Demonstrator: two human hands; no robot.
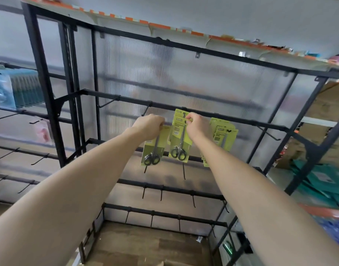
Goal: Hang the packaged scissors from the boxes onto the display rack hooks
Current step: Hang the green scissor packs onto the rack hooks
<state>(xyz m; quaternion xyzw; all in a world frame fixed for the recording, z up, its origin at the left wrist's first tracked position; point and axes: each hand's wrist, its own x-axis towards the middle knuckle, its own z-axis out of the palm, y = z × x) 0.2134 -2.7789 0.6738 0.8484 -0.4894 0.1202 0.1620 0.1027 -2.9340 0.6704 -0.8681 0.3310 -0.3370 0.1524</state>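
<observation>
While teal packets (20, 91) hang on the neighbouring rack at far left, the left hand (149, 125) grips a lime-green carded pair of scissors (153, 148), the right hand (196, 124) pinches a second card (180, 137) at the black rail's hook (184, 109), more cards (221, 137) hang alongside, and a frosted ribbed panel (203, 77) stands behind.

rack (184, 110): matt black metal | back panel (212, 77): ribbed translucent plastic | scissors cards (179, 135): probably glossy card (blurred)

Display rack (203, 114), centre, far: three scissors packs along one hook bar. Left pack (152, 148) under left hand (149, 125); middle pack (179, 139) under right hand (196, 124); stacked packs (221, 135) right of both. Bare hooks (162, 192) on bars below.
</observation>
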